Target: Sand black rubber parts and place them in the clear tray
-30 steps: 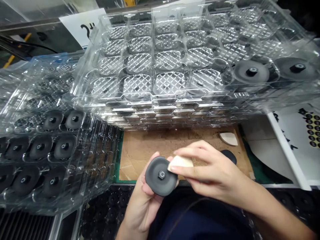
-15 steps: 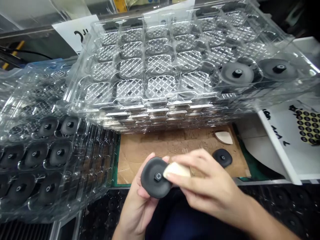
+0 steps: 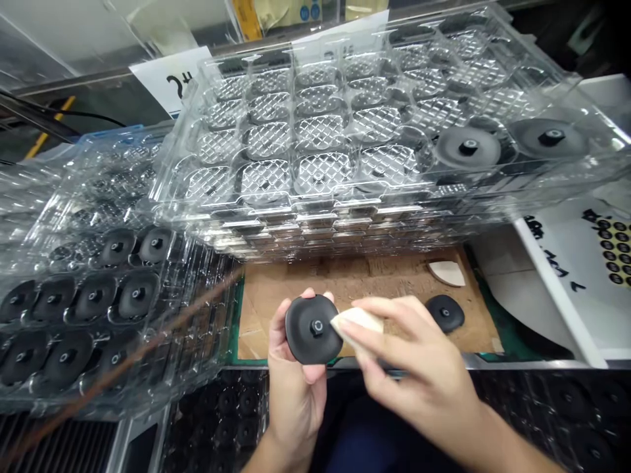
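Note:
My left hand [image 3: 296, 387] grips a round black rubber disc [image 3: 311, 330] with a small metal nut at its centre, held up facing me. My right hand [image 3: 414, 374] pinches a small white wedge-shaped pad [image 3: 357, 322] and presses its tip against the disc's right edge. Both hands hover over the front edge of a brown cardboard sheet [image 3: 345, 289]. A second black disc [image 3: 445, 313] lies on the cardboard just right of my right hand, with a white wedge piece [image 3: 446, 272] behind it.
A stack of clear plastic trays [image 3: 345, 164] fills the back, its top tray holding two discs [image 3: 468, 148] at the right. Another clear tray [image 3: 89, 302] at the left holds several black discs. White sheets with black dots [image 3: 611, 243] lie at the right.
The left hand has turned more upright and lifted the disc slightly; the right hand keeps the white pad against it. The camera view shifted a little.

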